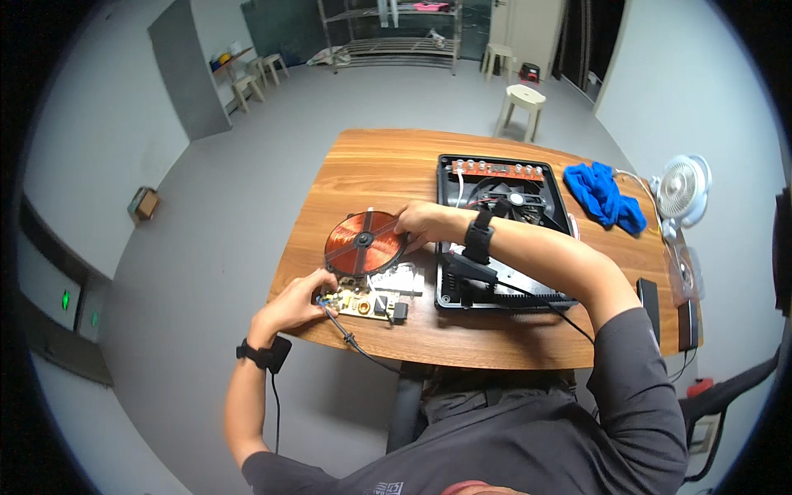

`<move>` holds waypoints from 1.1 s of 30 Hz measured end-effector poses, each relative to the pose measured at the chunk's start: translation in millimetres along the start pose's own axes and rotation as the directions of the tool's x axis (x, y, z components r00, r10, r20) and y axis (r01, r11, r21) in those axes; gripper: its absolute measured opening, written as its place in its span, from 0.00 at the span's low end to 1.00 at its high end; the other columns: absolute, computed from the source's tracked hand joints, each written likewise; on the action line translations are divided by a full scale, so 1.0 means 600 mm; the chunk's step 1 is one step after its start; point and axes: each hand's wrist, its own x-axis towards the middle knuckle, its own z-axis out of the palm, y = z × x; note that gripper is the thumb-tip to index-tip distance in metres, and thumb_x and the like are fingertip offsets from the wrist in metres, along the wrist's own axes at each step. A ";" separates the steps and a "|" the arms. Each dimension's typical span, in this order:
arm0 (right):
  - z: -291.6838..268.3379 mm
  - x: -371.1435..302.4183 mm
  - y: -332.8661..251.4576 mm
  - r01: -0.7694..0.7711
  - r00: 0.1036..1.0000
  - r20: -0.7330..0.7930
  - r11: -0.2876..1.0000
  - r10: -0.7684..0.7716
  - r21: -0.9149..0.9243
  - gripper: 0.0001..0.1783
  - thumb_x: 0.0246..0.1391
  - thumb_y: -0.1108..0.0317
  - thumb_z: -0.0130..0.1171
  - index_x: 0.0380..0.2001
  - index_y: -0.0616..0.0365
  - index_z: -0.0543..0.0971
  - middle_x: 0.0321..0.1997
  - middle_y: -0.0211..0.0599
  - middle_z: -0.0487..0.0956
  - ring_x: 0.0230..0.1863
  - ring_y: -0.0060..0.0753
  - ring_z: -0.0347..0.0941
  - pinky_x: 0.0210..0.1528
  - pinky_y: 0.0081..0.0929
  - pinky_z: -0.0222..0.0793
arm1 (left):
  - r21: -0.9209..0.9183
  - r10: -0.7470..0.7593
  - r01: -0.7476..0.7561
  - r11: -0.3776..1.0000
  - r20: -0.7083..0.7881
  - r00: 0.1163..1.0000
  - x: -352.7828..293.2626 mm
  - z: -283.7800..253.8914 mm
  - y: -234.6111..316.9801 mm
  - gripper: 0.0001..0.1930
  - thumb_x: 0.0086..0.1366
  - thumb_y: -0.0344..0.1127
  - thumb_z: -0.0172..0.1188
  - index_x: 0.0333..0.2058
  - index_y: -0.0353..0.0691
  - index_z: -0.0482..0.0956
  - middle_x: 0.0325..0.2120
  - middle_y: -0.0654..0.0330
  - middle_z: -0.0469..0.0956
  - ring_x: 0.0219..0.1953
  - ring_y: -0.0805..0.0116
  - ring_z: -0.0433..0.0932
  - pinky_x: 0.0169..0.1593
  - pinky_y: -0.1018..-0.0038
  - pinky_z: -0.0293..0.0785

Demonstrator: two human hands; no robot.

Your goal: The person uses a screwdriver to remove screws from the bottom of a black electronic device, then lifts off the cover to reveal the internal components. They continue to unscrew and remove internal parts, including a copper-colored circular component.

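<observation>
A round copper induction coil on a dark frame is tilted up above a circuit board, at the left part of the table. My right hand grips the coil by its right rim. My left hand has its fingers closed on the board's left end, beside blue wire ends; the exact grip is partly hidden. A black power cord runs from that end over the table's near edge. White leads hang between coil and board. The open black cooker housing lies to the right, partly under my right forearm.
An orange button board and a black fan sit inside the housing. A blue cloth, a white desk fan and dark slim boxes are along the table's right side. A stool stands beyond the far edge.
</observation>
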 end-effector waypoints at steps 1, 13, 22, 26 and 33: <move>0.001 0.002 0.002 0.005 1.000 0.016 1.000 -0.005 0.002 0.15 0.64 0.78 0.52 0.53 0.67 0.74 0.43 0.41 0.73 0.42 0.39 0.75 0.47 0.49 0.85 | 0.024 -0.042 0.042 0.999 0.020 0.999 0.000 -0.003 0.009 0.23 0.54 0.32 0.75 0.45 0.38 0.74 0.41 0.54 0.79 0.45 0.51 0.79 0.49 0.59 0.74; 0.008 -0.016 -0.005 0.037 0.999 -0.018 0.997 -0.038 -0.072 0.08 0.59 0.81 0.53 0.40 0.73 0.77 0.39 0.47 0.77 0.39 0.45 0.79 0.41 0.46 0.88 | -0.014 -0.128 0.130 0.991 0.097 0.987 0.002 -0.008 0.005 0.25 0.52 0.32 0.77 0.47 0.37 0.77 0.45 0.55 0.81 0.52 0.58 0.79 0.57 0.64 0.73; -0.012 0.044 0.032 0.083 0.995 0.065 0.996 -0.080 -0.046 0.05 0.58 0.81 0.57 0.37 0.73 0.79 0.37 0.48 0.78 0.39 0.46 0.80 0.37 0.41 0.89 | 0.189 0.048 -0.042 0.981 -0.029 0.998 -0.005 -0.005 0.002 0.20 0.50 0.31 0.77 0.44 0.39 0.84 0.57 0.49 0.77 0.68 0.50 0.67 0.66 0.60 0.70; -0.015 0.030 0.029 0.117 0.993 0.047 0.988 -0.112 -0.099 0.07 0.57 0.80 0.58 0.38 0.74 0.80 0.39 0.49 0.79 0.40 0.46 0.80 0.37 0.41 0.88 | 0.132 -0.025 0.032 0.991 -0.055 0.998 -0.019 -0.008 0.001 0.22 0.48 0.27 0.74 0.45 0.43 0.85 0.59 0.53 0.70 0.67 0.51 0.66 0.69 0.59 0.66; -0.029 -0.029 -0.008 0.375 0.923 0.154 0.733 -0.353 -0.567 0.14 0.55 0.69 0.64 0.41 0.69 0.82 0.40 0.43 0.82 0.39 0.38 0.80 0.40 0.36 0.80 | 0.154 0.031 -0.020 0.988 -0.066 0.997 -0.025 -0.030 0.030 0.20 0.52 0.23 0.66 0.46 0.41 0.83 0.56 0.53 0.72 0.62 0.53 0.70 0.66 0.61 0.67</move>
